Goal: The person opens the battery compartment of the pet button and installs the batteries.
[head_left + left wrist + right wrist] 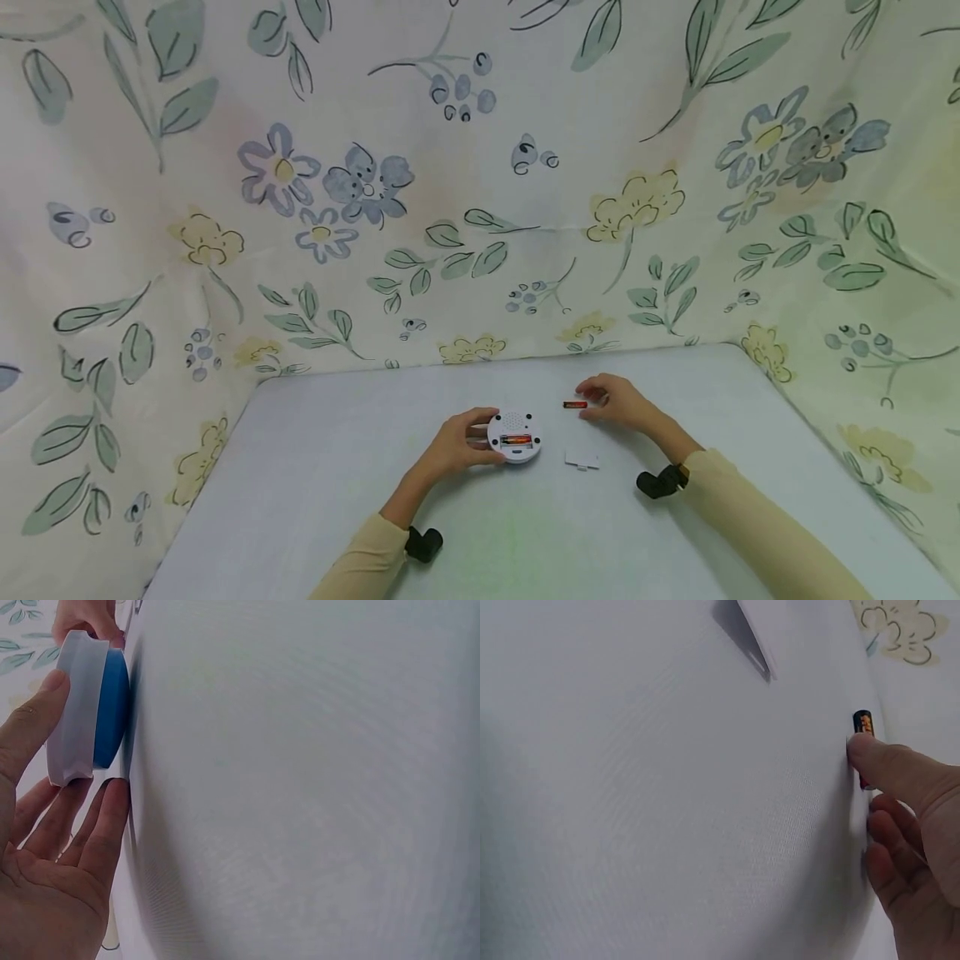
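Observation:
My left hand (453, 443) holds a round white device (514, 423) by its edge, thumb on the near side and fingers on the far side. Its underside faces up, with a speaker grille and an uncovered compartment where an orange-and-black battery (516, 439) shows. The left wrist view shows the white body (75, 712) and its blue part (112, 709) toward the table. My right hand (618, 402) is at a loose AAA-looking battery (573, 405), thumb and index finger spread on either side of its end. In the right wrist view the thumb partly hides this battery (863, 720).
A small white battery cover (582, 459) lies on the white table (337, 467), between the device and my right forearm. Floral cloth (480, 183) hangs behind the table and along its sides. Each wrist wears a black camera (424, 544).

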Tool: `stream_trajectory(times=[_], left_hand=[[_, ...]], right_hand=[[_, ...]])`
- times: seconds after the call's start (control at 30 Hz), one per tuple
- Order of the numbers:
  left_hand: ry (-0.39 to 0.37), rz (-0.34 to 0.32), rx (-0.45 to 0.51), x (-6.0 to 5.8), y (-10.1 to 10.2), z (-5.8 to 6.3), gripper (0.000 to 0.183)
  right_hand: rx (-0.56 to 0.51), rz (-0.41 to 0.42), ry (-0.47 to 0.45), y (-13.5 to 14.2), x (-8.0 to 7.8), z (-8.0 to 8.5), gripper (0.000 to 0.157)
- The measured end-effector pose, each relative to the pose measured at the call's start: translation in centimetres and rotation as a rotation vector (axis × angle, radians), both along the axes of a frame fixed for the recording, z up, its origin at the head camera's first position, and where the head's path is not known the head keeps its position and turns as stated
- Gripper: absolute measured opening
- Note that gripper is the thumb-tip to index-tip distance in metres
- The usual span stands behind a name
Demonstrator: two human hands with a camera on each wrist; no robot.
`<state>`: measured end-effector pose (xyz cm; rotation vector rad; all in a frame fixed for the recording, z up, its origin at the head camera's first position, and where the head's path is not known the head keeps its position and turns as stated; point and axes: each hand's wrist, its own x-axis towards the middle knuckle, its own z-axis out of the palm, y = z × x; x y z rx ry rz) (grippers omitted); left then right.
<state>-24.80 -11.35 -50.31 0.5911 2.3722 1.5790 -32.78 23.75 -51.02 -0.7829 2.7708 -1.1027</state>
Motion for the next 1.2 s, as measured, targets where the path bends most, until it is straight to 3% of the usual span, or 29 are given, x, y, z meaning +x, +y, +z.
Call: stream_trajectory(times=[0.3,0.43,0.67,1.2], left_hand=[[0.01,-0.007,0.012,-0.2,0.1,-0.2,0.073],[0.015,-0.012,0.027,0.1,0.2,0.3,0.072],[0.015,-0.007,0.006,-0.1,0.1,-0.2,0.073],[0.014,-0.01,0.003,-0.2,0.0,-0.1,0.075]], right_hand=[[0.066,0.011,0.005,-0.8,-0.1,0.3,0.007],[0.058,-0.007,-0.009,-0.7,0.2,0.3,0.007],[-0.017,-0.012,-0.001,-0.3,0.5,0.0,0.01],[-0.177,0.076,-0.019,-0.4,2.3,0.8,0.008]])
